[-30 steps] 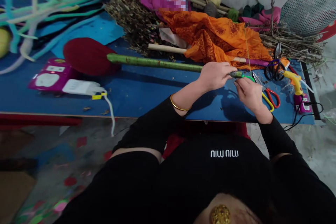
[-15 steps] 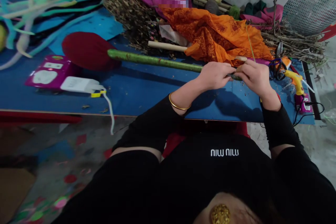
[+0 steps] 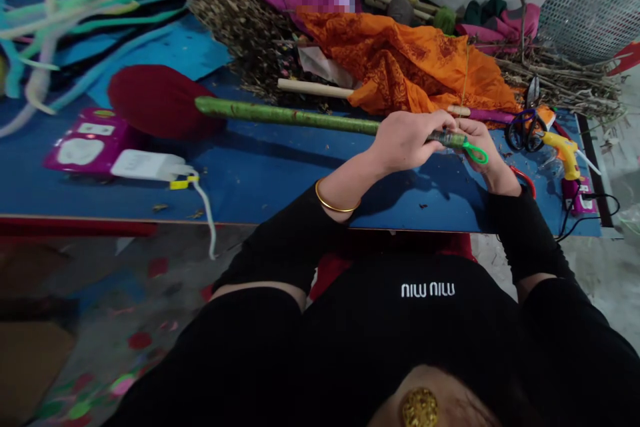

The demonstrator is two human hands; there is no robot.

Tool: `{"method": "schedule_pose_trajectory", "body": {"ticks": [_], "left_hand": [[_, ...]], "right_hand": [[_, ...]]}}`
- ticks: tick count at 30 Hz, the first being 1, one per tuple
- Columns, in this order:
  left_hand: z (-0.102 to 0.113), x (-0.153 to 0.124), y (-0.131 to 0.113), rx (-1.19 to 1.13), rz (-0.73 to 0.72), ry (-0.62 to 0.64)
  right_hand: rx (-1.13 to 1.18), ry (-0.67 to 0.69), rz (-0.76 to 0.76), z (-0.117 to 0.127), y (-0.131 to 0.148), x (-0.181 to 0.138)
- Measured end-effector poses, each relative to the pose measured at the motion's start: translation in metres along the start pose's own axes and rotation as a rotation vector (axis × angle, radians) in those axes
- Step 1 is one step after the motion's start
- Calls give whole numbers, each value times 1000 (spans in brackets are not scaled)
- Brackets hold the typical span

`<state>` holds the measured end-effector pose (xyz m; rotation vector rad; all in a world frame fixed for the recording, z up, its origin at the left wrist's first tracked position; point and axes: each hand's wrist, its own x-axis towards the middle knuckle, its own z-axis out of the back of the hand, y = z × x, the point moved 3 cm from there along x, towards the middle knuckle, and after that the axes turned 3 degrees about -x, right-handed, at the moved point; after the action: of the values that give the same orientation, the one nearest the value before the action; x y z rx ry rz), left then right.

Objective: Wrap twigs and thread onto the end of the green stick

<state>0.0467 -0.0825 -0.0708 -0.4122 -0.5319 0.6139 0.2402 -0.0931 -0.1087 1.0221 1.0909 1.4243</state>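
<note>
Above the blue worktop [image 3: 280, 193], roughly parallel to its front edge | our left hand [image 3: 406, 140] grips a long green rod [image 3: 290, 116] with dark-red rounded head [image 3: 155, 100] | our right hand [image 3: 483, 147] reaches its bright-green loop [image 3: 469, 145], hold unclear | slackened left grip could, we judge, twist it

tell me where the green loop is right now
In the head view, the green loop is right of centre, at the right end of the stick, seen against the right hand.
</note>
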Motion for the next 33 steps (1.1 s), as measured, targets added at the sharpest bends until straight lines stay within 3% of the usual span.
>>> {"method": "schedule_pose_trajectory", "body": {"ticks": [3, 10, 15, 17, 22, 24, 29, 33], "left_hand": [[1, 0, -2, 22, -35, -7], [1, 0, -2, 65, -27, -55], [3, 1, 2, 101, -12, -93], [7, 1, 5, 117, -7, -128], [13, 8, 12, 136, -6, -155], [13, 12, 14, 145, -2, -144], [11, 18, 17, 149, 8, -130], [7, 15, 17, 163, 17, -113]], "right_hand": [[-46, -78, 59, -12, -9, -11], [-534, -339, 257, -27, -10, -48], [-1006, -331, 328, -40, -4, -71], [-1080, -316, 389, -42, -1, -79], [-689, -329, 736, -42, 21, -83], [-512, -314, 788, -43, 31, -73], [-286, -466, 722, -47, 40, -43], [-93, -418, 586, -54, 34, -41]]}}
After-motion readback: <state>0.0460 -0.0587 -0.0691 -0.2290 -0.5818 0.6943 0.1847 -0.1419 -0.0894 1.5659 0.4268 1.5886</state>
